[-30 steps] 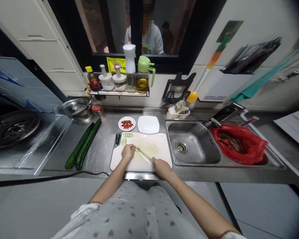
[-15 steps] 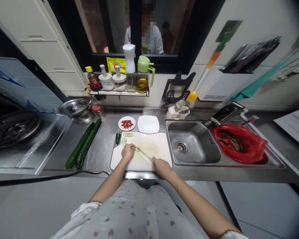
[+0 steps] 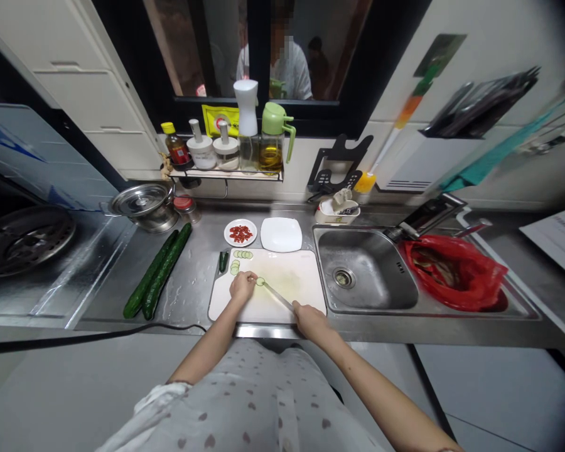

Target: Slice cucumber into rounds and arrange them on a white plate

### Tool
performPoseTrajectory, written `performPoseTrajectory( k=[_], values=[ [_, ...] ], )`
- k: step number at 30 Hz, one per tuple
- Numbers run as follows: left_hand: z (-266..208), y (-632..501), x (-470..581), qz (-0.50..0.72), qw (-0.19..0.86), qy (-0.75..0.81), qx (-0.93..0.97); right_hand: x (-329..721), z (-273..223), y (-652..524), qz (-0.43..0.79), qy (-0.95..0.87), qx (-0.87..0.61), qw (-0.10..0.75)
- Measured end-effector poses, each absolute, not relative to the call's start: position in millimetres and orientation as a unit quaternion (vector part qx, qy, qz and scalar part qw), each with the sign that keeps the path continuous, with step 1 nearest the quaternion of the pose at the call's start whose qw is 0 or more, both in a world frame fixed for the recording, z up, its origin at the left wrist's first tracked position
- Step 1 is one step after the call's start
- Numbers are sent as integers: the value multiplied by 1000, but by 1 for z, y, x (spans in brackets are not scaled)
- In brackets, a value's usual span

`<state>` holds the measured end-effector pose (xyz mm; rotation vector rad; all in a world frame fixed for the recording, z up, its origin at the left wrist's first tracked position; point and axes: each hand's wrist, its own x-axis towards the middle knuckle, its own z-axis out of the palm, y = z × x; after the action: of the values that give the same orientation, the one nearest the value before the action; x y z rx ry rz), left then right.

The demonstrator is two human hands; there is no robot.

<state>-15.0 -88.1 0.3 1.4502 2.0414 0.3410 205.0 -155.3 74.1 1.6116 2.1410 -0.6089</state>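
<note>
On the white cutting board (image 3: pixel 306 270), my left hand (image 3: pixel 242 286) is closed, its fingertips pinched at the left edge of a thin cucumber slice (image 3: pixel 260 282). My right hand (image 3: pixel 312 319) grips the handle of a knife (image 3: pixel 280 297). The blade slants up and left across the board, and its tip touches or nearly touches that slice. Above my left hand lie a row of cucumber slices (image 3: pixel 243 255) and a small stack of slices (image 3: pixel 235 268). Dark green cucumber ends (image 3: pixel 223 261) sit at the board's upper left corner.
Behind the board stand a plate of chopped red pieces (image 3: pixel 240 233) and a white square plate (image 3: pixel 281 234). Two whole cucumbers (image 3: pixel 157 276) lie left. To the right are the sink (image 3: pixel 365 270) and a red bag (image 3: pixel 456 273). A seasoning shelf (image 3: pixel 226 175) hangs above.
My right hand has drawn the knife slightly back, to the right and toward me. My left hand and the cucumber slice stay almost in place.
</note>
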Motion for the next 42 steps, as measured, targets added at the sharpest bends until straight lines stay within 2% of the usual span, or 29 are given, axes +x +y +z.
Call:
performPoseTrajectory(
  k=[27, 42],
  values=[
    [1, -88, -15, 126, 302, 770, 548, 194, 84, -131, -186, 796, 538, 205],
    [-2, -89, -16, 126, 293, 767, 557, 213, 82, -152, -198, 771, 567, 213]
  ],
)
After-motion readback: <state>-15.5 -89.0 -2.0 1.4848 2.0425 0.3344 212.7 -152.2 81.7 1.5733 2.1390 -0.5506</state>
